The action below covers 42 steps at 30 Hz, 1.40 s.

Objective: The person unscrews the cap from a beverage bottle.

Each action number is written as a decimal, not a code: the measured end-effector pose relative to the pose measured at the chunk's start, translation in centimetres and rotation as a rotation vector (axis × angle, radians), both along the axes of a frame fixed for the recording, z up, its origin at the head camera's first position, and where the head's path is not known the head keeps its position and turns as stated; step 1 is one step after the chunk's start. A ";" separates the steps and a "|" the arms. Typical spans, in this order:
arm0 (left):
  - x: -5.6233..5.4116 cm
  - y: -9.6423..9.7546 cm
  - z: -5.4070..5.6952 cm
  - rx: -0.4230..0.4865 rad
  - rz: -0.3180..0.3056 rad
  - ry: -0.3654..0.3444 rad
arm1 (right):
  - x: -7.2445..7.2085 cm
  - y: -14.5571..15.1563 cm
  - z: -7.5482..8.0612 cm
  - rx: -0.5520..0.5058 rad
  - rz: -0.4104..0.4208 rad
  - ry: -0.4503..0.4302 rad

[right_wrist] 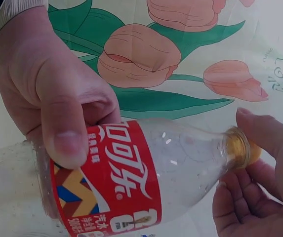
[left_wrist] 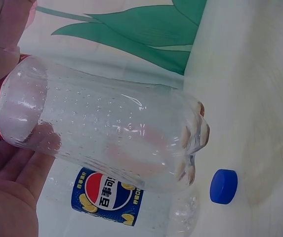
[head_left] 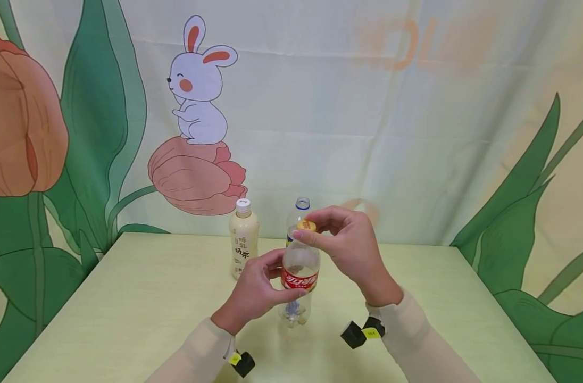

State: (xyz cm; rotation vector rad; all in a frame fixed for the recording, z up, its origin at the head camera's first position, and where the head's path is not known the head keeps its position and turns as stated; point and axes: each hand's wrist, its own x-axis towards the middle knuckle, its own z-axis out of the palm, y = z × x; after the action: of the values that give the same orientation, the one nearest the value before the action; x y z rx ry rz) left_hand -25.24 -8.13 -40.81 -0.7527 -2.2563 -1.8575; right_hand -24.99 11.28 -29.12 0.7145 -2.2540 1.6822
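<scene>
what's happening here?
A person's left grip holds the Coke bottle while the right grip pinches its yellow cap at the top; whether it's threaded on can't be told. Behind, the Pepsi bottle stands uncapped; a blue cap lies on the table. The milk tea stands capped, to the left.

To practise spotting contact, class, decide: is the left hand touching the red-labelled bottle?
Touching. The right wrist view shows it: the left hand has its thumb against the red label of the bottle.

Cola bottle [head_left: 299, 279] before Pepsi bottle [left_wrist: 106, 197], milk-tea bottle [head_left: 243, 234] left on table [head_left: 128, 303], backdrop [head_left: 315, 117] behind
</scene>
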 end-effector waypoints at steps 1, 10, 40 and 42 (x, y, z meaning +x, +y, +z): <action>0.0 0.0 0.0 -0.001 -0.002 0.000 | -0.1 0.1 0.0 -0.004 0.021 0.004; 0.1 -0.2 0.0 -0.013 -0.019 -0.011 | -1.2 0.9 0.0 0.023 0.217 -0.004; -0.5 -0.5 0.0 -0.005 -0.005 0.007 | -0.4 -0.6 -1.3 -0.098 -0.063 -0.024; -0.5 -0.4 0.2 -0.009 -0.003 0.009 | -0.2 -0.8 -1.2 -0.096 -0.098 -0.026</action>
State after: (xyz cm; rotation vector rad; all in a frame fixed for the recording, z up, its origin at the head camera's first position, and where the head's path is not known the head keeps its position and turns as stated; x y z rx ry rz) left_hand -25.74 -8.56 -40.64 -0.7653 -2.2608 -1.8423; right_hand -25.18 10.47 -30.28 0.5540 -2.1704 1.7490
